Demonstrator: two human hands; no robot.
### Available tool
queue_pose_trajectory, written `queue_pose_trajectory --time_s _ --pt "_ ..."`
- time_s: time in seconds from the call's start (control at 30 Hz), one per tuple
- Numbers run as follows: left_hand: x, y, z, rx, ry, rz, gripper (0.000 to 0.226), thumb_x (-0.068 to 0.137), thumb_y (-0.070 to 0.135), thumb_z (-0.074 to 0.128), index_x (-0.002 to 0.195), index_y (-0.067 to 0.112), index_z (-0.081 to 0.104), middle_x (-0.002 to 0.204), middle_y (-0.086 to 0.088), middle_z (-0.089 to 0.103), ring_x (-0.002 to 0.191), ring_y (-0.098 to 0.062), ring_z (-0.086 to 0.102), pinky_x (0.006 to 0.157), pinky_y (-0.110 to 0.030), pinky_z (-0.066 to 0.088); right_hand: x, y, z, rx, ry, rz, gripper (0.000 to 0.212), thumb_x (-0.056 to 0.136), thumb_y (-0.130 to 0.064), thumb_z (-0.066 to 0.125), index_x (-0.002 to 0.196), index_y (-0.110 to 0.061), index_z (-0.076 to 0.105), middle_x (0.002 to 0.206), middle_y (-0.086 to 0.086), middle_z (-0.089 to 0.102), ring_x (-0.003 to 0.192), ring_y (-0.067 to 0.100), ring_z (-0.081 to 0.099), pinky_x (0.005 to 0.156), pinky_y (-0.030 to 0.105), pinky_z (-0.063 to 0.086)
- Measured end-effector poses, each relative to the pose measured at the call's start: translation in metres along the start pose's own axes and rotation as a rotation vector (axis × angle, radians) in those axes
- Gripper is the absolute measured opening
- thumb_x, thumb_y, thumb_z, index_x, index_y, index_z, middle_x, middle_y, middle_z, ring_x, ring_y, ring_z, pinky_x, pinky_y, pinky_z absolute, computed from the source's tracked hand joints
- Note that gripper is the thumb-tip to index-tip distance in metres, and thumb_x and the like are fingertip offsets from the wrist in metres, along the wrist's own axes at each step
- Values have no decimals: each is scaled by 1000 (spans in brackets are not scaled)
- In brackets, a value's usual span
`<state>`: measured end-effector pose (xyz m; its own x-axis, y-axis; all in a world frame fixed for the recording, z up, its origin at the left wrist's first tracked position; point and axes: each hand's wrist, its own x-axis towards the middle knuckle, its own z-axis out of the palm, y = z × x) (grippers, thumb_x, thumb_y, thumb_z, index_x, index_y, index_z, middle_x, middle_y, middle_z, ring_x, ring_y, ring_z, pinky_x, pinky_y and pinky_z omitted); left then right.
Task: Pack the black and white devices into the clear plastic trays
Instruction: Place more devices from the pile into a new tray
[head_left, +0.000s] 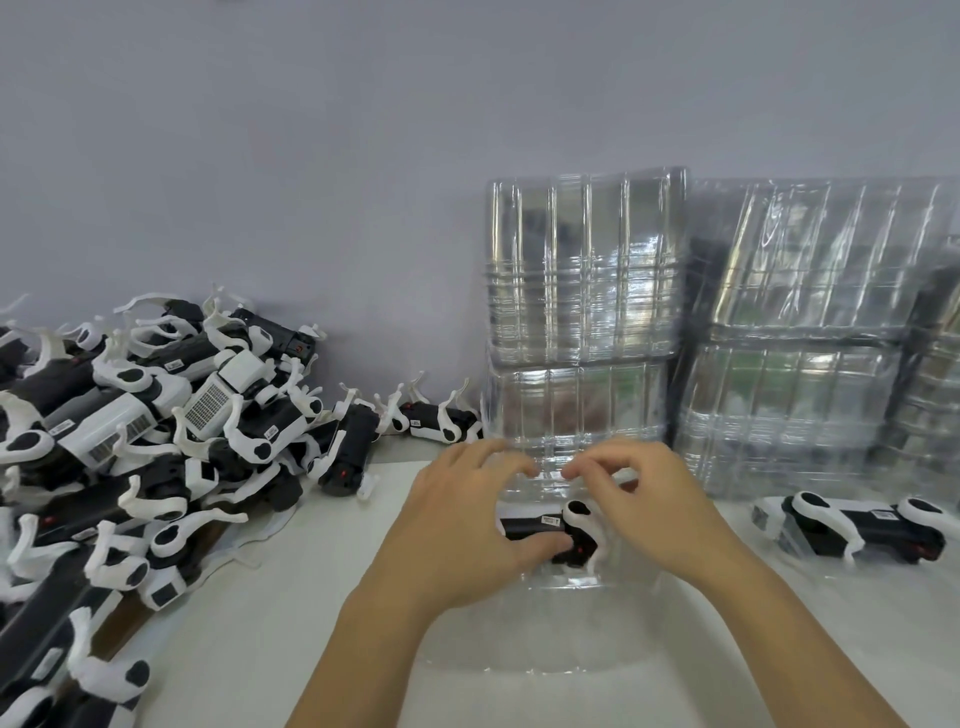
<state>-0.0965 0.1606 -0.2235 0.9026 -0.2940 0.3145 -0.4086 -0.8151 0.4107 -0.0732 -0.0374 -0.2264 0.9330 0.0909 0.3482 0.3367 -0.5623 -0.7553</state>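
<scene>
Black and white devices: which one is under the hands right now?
The black and white device in the clear plastic tray, between left hand and right hand; the others lie untouched.

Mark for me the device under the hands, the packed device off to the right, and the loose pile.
Device under hands (530, 527), head view, black body.
Packed device (852, 532), head view, black middle.
Loose pile (156, 415), head view, centre of the heap.

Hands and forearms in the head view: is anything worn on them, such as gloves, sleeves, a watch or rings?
Nothing that shows. The left hand and right hand are bare, with no gloves, and no rings are visible. Both forearms are uncovered down to the picture's lower edge, with no sleeve, watch or band in view.
</scene>
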Motion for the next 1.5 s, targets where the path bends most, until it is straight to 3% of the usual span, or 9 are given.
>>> queue_pose_trajectory --time_s 0.33,0.5,0.8,0.87,0.97,1.1,1.27,1.37,1.5 --pt "-6 -6 -4 -60 -212 -45 83 45 95 55 122 64 52 158 31 17 137 14 7 118 -32 4 -1 2 3 13 13 1 24 96 -22 59 84 -33 77 89 -21 70 91 -6 60 77 16 42" --pt "-7 -4 -6 -23 -331 -65 92 37 91 63 123 70 40 163 24 -1 148 -1 -13 122 -44 -10 -2 1 5 8 10 10 23 95 -23 60 84 -35 76 90 -21 70 94 0 61 79 19 42" --pt "-8 0 -3 -30 -206 -31 78 49 84 62 122 60 47 145 21 33 119 15 13 119 -39 6 0 -3 -4 303 193 22 31 97 -20 59 80 -37 78 93 -24 73 93 -7 62 83 22 44" --pt "-8 -1 -9 -115 -184 -37 74 52 80 68 121 60 50 133 27 35 110 20 12 117 -36 10 1 -4 -11 472 267 65 33 98 -20 58 80 -36 79 93 -22 74 89 -7 63 83 26 47" --pt "-7 -2 -21 -237 -105 -21 68 51 78 71 116 65 55 134 30 38 135 10 21 118 -35 24 6 -4 -22 730 441 157 28 98 -18 58 82 -28 80 96 -5 74 90 10 62 79 29 47" --pt "-4 -5 -36 -585 137 63 49 61 56 80 109 46 72 118 22 65 115 2 58 93 -5 38 7 -4 -29 871 554 179 26 96 -14 56 85 -23 78 90 -4 73 86 12 62 80 31 46" --pt "-3 -4 -35 -1203 284 -143 31 75 52 69 99 35 78 106 10 75 89 -4 71 83 -34 48 3 -25 -8 556 441 -2 28 93 -5 64 88 -30 77 84 -13 75 81 1 67 72 20 51" --pt "-6 -8 -29 -1589 305 -332 50 74 64 69 108 29 78 114 -5 74 95 -23 74 79 -44 60 -3 -42 13 403 298 -194 26 88 -6 72 95 -31 77 89 -16 75 85 5 70 73 16 54" --pt "-8 -15 -21 -1765 339 -504 87 46 71 84 116 20 75 127 -18 67 119 -43 61 101 -59 46 -10 -49 35 316 115 -305 29 84 -10 78 107 -28 77 95 -17 72 89 11 69 77 23 56"
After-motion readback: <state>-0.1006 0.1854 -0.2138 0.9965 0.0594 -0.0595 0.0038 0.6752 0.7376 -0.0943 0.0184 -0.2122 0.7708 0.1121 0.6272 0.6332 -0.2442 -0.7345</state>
